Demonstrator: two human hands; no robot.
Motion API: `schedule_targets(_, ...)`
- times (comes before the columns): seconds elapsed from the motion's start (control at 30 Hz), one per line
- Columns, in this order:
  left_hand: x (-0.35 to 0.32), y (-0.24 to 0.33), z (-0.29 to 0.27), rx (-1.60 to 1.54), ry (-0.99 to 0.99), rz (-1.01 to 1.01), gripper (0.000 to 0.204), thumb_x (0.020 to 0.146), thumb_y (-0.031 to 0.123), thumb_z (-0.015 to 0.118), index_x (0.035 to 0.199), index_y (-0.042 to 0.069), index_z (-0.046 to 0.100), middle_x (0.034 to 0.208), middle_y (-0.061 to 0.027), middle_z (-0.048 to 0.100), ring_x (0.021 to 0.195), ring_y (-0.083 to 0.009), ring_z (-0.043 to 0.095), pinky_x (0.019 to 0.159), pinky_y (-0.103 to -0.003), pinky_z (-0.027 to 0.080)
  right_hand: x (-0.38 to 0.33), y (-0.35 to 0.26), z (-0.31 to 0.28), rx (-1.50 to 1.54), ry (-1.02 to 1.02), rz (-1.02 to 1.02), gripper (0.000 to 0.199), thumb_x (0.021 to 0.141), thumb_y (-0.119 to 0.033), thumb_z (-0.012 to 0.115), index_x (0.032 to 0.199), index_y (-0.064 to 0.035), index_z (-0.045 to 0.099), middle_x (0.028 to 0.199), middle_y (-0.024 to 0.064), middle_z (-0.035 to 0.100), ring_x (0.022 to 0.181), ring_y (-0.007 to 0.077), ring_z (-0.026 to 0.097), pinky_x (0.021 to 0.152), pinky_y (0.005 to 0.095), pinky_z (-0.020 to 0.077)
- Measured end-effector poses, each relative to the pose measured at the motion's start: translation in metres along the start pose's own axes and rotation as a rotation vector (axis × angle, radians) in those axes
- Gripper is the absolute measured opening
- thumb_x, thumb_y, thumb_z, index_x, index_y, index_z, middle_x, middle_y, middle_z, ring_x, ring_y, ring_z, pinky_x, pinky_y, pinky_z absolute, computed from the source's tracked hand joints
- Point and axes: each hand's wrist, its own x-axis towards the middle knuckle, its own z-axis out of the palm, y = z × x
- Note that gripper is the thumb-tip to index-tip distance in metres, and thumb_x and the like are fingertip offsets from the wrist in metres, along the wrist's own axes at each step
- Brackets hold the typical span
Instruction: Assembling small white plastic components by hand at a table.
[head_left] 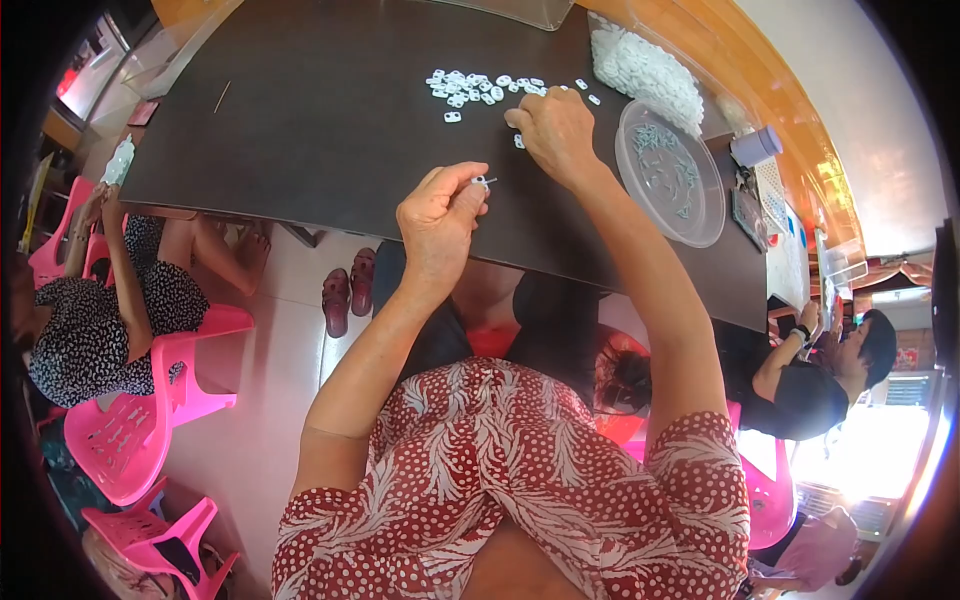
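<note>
My left hand (440, 215) is above the table's near edge, its thumb and fingers pinching a small white plastic piece (479, 181). A thin grey screw (491, 181) sticks out of this piece to the right. Farther off, my right hand (555, 130) bends down at the right end of a loose pile of white two-holed plastic pieces (470, 86). Its fingers are curled together, and whatever lies under the fingertips is hidden. One white piece (519, 141) rests just beneath that thumb, and another single piece (452, 117) lies left of it.
A round clear tub (719, 205) of small grey screws stands right of my right forearm. Behind it sits a clear bag (645, 70) full of white pieces. A lilac cup (756, 147) is farther right. People sit at the left (100, 320) and right (820, 385); pink chairs (130, 440) stand around.
</note>
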Motion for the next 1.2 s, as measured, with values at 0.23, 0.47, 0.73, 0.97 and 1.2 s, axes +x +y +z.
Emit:
schedule_targets(0.23,0.0,-0.002,-0.002,0.012,0.007,0.031,0.019,0.086,0.004,0.059,0.103,-0.001,0.063,0.084,-0.0042,0.061,0.067,-0.0072,0.055,0.057,-0.018,0.044,0.007,-0.009,0.003,0.081,-0.04,-0.07,0.015,0.072,-0.014,0.065,0.077,-0.0004,0.062,0.075,0.0145,0.061,0.076,0.0304,0.057,0.066,0.0411,0.0443)
schedule_targets(0.47,-0.001,0.002,-0.002,-0.166,0.034,-0.045,0.018,0.083,-0.001,0.057,0.099,0.0,0.064,0.078,-0.0027,0.061,0.063,-0.0064,0.056,0.052,-0.018,0.043,-0.017,-0.029,-0.047,1.102,-0.221,0.336,0.012,0.077,-0.006,0.064,0.087,0.0017,0.063,0.072,0.0021,0.059,0.066,0.0078,0.052,0.059,0.0219,0.0412)
schedule_targets(0.73,-0.01,0.014,-0.005,-0.295,0.013,-0.085,0.022,0.084,0.002,0.06,0.104,-0.005,0.062,0.079,-0.0088,0.063,0.063,-0.0105,0.057,0.054,-0.02,0.045,-0.052,-0.031,-0.054,1.299,-0.239,0.313,0.019,0.08,-0.001,0.062,0.098,0.0005,0.065,0.077,0.0006,0.06,0.069,0.0059,0.052,0.061,0.0201,0.0404)
schedule_targets(0.97,-0.018,0.019,0.0,-0.344,0.017,-0.095,0.022,0.084,0.001,0.06,0.105,-0.004,0.062,0.08,-0.0087,0.063,0.064,-0.0099,0.058,0.053,-0.019,0.045,-0.064,-0.038,-0.06,1.327,-0.282,0.328,0.02,0.082,-0.005,0.062,0.101,-0.0018,0.065,0.079,0.0002,0.06,0.072,0.0062,0.053,0.062,0.0194,0.0418)
schedule_targets(1.2,-0.021,0.022,0.005,-0.414,-0.023,-0.131,0.019,0.084,-0.001,0.058,0.102,-0.007,0.061,0.081,-0.0113,0.065,0.063,-0.0108,0.059,0.052,-0.02,0.046,-0.072,-0.05,-0.057,1.43,-0.275,0.504,0.017,0.086,-0.014,0.06,0.086,0.0019,0.064,0.072,0.0026,0.06,0.062,0.0058,0.052,0.057,0.0191,0.0421)
